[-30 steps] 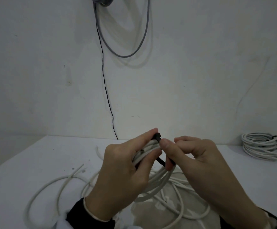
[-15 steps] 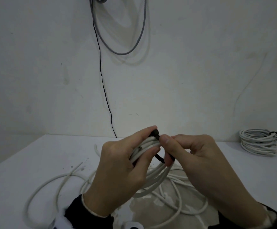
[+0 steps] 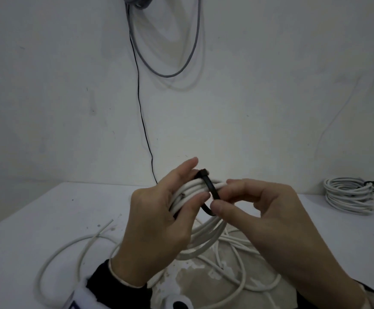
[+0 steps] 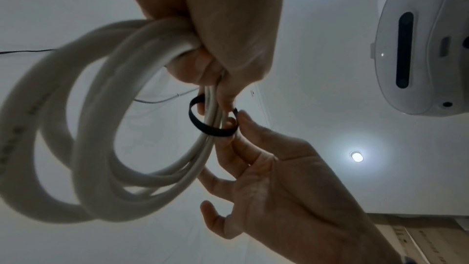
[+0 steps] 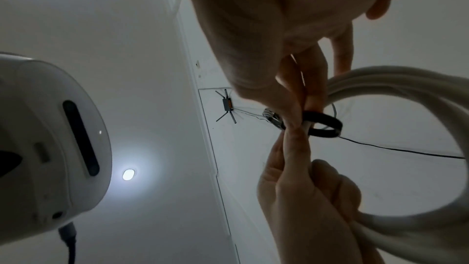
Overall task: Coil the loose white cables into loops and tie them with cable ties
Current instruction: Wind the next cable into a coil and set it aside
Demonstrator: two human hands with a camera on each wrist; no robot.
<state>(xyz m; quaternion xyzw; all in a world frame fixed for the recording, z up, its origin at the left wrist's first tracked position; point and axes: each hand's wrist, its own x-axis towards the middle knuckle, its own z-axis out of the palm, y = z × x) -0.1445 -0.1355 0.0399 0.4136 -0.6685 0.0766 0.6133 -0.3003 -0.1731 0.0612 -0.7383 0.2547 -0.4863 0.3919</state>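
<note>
Above a white table, the left hand grips a coiled white cable. The right hand pinches a black cable tie looped loosely around the coil. More loose cable lies below; a tied coil rests far right.

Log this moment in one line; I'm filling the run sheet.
left hand: holds white cable coil | right hand: pinches black cable tie | tie: looped, loose
</note>
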